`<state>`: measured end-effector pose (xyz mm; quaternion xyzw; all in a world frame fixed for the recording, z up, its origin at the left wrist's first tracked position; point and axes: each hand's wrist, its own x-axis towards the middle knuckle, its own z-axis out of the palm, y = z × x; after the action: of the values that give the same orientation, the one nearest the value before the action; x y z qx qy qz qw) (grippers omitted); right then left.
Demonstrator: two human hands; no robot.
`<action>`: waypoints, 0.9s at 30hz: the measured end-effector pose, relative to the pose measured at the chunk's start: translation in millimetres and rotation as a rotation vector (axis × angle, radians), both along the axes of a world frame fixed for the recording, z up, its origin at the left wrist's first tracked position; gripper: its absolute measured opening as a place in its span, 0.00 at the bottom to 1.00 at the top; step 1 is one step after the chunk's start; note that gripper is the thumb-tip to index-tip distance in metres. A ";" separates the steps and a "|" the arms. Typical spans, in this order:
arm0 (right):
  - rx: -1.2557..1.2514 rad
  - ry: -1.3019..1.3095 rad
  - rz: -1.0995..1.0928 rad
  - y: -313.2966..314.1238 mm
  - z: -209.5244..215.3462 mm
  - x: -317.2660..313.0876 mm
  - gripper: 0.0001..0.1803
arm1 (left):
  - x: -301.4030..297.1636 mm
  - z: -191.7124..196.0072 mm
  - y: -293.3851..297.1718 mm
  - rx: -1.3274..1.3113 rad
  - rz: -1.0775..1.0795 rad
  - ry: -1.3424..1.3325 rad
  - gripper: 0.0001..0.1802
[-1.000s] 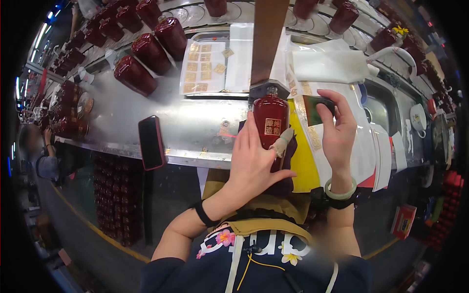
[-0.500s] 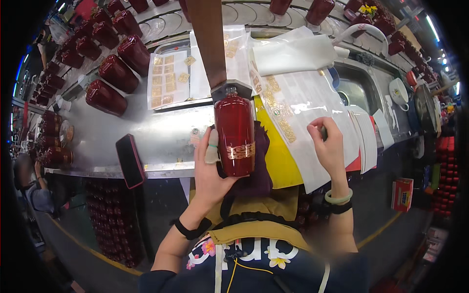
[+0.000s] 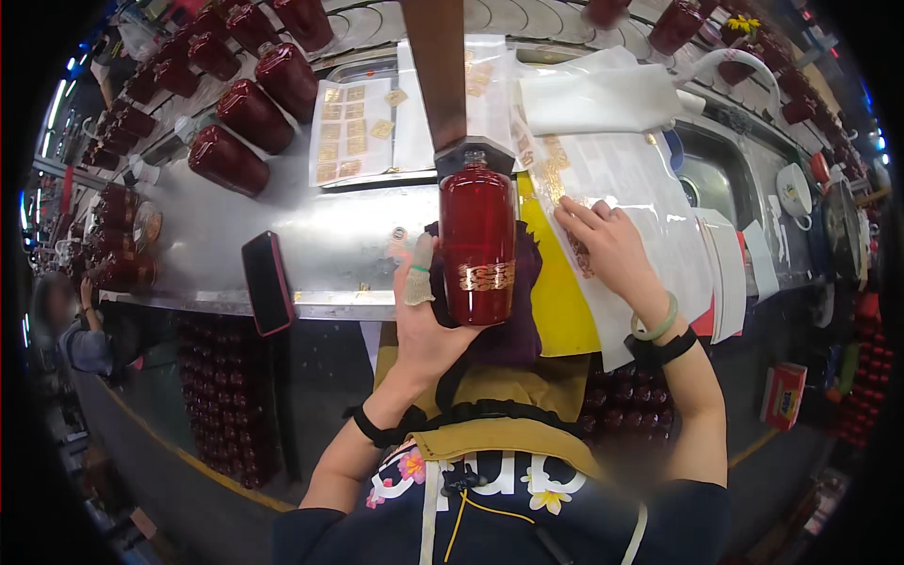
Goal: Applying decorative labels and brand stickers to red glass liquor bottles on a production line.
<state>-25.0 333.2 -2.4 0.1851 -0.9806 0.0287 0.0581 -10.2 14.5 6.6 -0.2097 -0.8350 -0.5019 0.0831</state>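
My left hand (image 3: 428, 325) is closed around the lower left side of a dark red glass bottle (image 3: 477, 226) with a gold patterned band near its base; a pale cover with a green band sits on one finger. The bottle lies with its neck pointing away from me, against a dark holder (image 3: 474, 151) below a brown upright post. Beneath it is a dark purple cloth (image 3: 527, 311). My right hand (image 3: 617, 250) rests over the left edge of a white sheet (image 3: 650, 202) bearing gold decals (image 3: 557, 160), fingers stretched out onto them. Its thumb is mostly hidden.
A phone (image 3: 267, 282) lies at the steel counter's front edge. Red bottles (image 3: 254, 116) stand at the left, with more along the conveyor (image 3: 527, 17) behind. Further gold decal sheets (image 3: 350, 127) lie beyond. A sink (image 3: 711, 174) is at the right; another person's arm (image 3: 88, 294) shows far left.
My right hand has moved left and forward onto the decal sheet, its curled fingers now stretched out. My left hand keeps hold of the bottle. The whole view has shifted slightly.
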 end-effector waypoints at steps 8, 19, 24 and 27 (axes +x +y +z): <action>-0.007 0.091 -0.137 14.6 -2.4 35.9 0.28 | 1.5 6.8 -6.0 0.019 0.005 -0.013 0.57; -0.336 -0.315 -0.782 299.7 3.6 44.5 0.34 | 0.5 4.0 0.1 -0.013 0.018 0.003 0.59; -0.351 -0.293 -0.944 316.6 -2.2 49.6 0.43 | 0.5 7.6 -2.4 -0.111 0.029 0.080 0.63; -0.463 -0.352 -1.107 308.5 9.6 45.8 0.35 | 3.5 10.2 -5.6 -0.166 0.052 0.107 0.62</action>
<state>20.8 641.6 7.2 -0.3754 -0.8943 0.2362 -0.0595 -6.7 8.9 16.8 -0.2205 -0.8731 -0.4169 0.1232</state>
